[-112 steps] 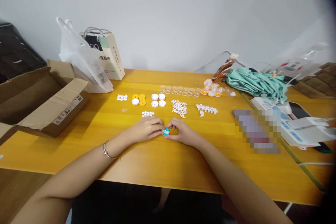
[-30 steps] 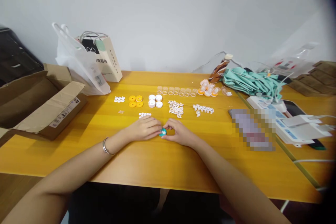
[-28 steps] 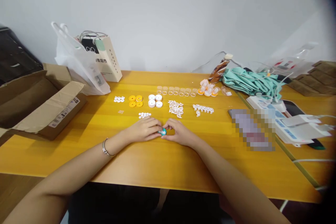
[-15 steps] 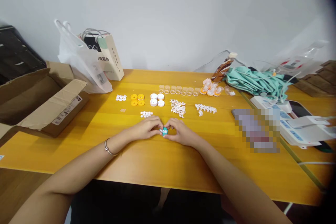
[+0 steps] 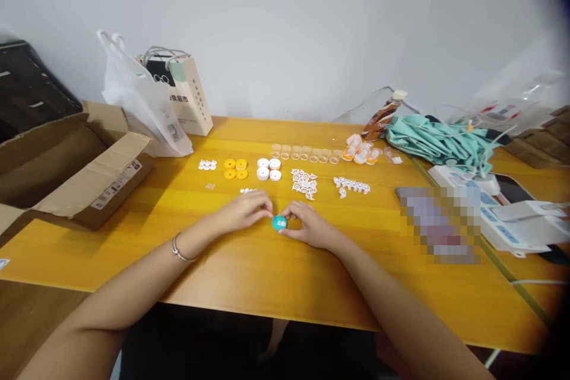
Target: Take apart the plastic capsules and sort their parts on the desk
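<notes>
Teal cap (image 5: 275, 226) at mid-table, right hand (image 5: 307, 224) pinching its right rim. Left hand (image 5: 244, 211) just left, fingertips close; can't tell if they pinch anything. Cap looks light, stiff, maybe slick: hold by rim.

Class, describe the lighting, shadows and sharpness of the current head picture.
In the head view, a soft shadow lies beside the cardboard box; same view, the right corners darken; same view, mosaic blocks cover a flat object; same view, white bits in the teal dish look indistinct.
</notes>
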Action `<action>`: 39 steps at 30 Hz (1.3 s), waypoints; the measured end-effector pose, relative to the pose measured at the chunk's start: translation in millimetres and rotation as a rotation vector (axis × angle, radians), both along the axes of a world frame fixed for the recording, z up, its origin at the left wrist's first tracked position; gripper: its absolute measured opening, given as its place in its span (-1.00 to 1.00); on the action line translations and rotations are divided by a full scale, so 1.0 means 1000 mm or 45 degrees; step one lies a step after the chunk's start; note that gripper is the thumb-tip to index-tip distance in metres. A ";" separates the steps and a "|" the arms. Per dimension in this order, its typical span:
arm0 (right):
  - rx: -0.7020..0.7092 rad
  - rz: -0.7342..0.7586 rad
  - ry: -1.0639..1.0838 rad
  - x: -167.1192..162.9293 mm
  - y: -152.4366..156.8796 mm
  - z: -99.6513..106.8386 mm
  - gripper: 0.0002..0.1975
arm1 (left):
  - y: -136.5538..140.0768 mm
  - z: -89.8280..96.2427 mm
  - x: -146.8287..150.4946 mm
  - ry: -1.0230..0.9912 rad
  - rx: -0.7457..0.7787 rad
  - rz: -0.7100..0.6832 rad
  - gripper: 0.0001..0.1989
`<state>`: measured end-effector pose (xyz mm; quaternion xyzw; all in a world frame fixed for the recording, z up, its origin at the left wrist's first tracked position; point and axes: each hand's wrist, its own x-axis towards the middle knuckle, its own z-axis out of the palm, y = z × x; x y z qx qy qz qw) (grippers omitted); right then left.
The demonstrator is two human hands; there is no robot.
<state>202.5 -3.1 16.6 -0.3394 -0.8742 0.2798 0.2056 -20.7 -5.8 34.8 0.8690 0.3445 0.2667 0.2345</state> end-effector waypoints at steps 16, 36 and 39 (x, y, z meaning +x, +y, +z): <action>-0.030 0.022 0.007 0.001 0.002 -0.002 -0.82 | 0.040 0.001 -0.065 0.068 -0.615 0.441 -0.88; -0.039 0.012 0.003 0.001 0.002 -0.002 -0.82 | 0.031 0.005 -0.050 0.009 -0.313 0.608 -0.80; -0.045 0.010 0.008 0.001 0.001 -0.001 -0.82 | 0.018 0.006 -0.028 -0.080 -0.091 0.525 -0.79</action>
